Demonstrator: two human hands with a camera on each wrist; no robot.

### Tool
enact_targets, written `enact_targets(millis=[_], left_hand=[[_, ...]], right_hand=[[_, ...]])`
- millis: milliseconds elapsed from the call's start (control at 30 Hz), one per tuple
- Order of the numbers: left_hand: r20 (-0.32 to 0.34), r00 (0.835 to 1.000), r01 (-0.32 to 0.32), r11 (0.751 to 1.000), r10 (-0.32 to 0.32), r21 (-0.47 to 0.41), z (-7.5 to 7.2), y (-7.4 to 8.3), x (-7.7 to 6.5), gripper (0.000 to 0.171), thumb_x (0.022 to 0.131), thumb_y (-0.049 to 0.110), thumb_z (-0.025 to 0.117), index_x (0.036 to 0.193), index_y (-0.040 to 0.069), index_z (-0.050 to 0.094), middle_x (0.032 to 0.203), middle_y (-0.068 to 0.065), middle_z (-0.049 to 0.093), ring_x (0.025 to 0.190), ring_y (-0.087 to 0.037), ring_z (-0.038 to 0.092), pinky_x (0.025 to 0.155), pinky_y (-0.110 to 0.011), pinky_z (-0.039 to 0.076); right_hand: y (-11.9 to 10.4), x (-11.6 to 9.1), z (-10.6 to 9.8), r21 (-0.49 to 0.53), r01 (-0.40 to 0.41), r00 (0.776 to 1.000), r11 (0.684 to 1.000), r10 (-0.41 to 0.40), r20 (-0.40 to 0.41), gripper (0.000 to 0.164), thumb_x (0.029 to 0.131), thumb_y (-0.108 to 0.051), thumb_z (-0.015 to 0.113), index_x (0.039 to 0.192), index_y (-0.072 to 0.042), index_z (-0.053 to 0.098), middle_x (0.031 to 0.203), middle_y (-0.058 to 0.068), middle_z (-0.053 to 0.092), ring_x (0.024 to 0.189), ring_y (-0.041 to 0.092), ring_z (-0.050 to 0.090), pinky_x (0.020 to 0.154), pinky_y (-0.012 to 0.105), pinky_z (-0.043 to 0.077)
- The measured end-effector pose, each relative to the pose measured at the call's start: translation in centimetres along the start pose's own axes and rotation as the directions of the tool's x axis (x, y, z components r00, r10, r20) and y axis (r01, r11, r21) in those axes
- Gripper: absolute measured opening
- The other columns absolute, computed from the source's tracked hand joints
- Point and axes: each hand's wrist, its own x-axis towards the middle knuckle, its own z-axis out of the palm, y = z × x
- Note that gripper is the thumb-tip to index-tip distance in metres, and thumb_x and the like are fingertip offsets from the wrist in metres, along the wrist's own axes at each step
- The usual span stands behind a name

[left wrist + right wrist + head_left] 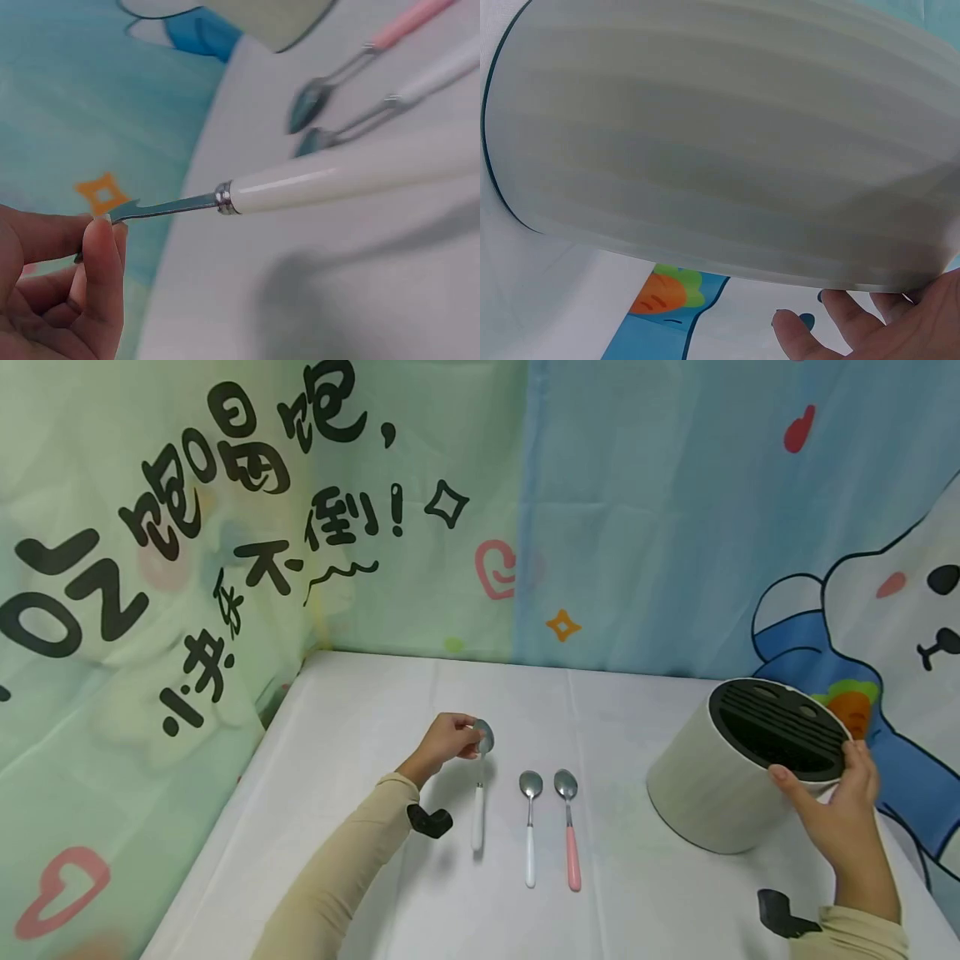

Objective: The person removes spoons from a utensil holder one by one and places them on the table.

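My left hand (448,742) pinches a spoon (478,814) by its metal bowl, and the white handle hangs down above the table. In the left wrist view, thumb and fingers hide most of the bowl, while the spoon's white handle (322,180) points right. Two more spoons lie side by side on the cloth: one with a white handle (530,856), one with a pink handle (573,860). On the right, my right hand (843,814) grips the top rim of a pale cylindrical knife block (720,793) with a black slotted top. The block is tilted.
A white cloth (337,710) covers the table. Behind it hang a blue printed curtain (637,527) and a green one (420,610) with black lettering. A cartoon bear print (915,693) is close behind the knife block.
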Motion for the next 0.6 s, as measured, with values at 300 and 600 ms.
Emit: enact_targets(millis=[300, 600], left_hand=[[-0.008, 0.997, 0.08, 0.982, -0.08, 0.17, 3.1, -3.1, 0.2, 0.025, 0.081, 0.004, 0.061, 0.103, -0.008, 0.062, 0.067, -0.006, 0.061, 0.046, -0.006, 0.053, 0.05, -0.018, 0.049], [-0.032, 0.991, 0.135, 0.96, -0.132, 0.244, 4.5, -5.0, 0.1, 0.01, 0.077, 0.004, 0.065, 0.082, -0.004, 0.063, 0.056, -0.003, 0.058, 0.041, -0.006, 0.052, 0.046, -0.016, 0.043]], right_hand=[[0.0, -0.3, 0.2, 0.013, 0.026, 1.0, 1.0, -0.026, 0.001, 0.096, 0.088, -0.045, 0.052, 0.144, -0.008, -0.018, 0.147, 0.011, -0.031, 0.134, 0.044, -0.019, 0.099, 0.067, 0.002], [0.1, -0.7, -0.2, -0.025, 0.049, 0.999, 0.999, -0.049, -0.013, 0.096, 0.088, -0.046, 0.051, 0.144, -0.005, -0.016, 0.148, 0.013, -0.028, 0.134, 0.044, -0.019, 0.099, 0.067, 0.0]])
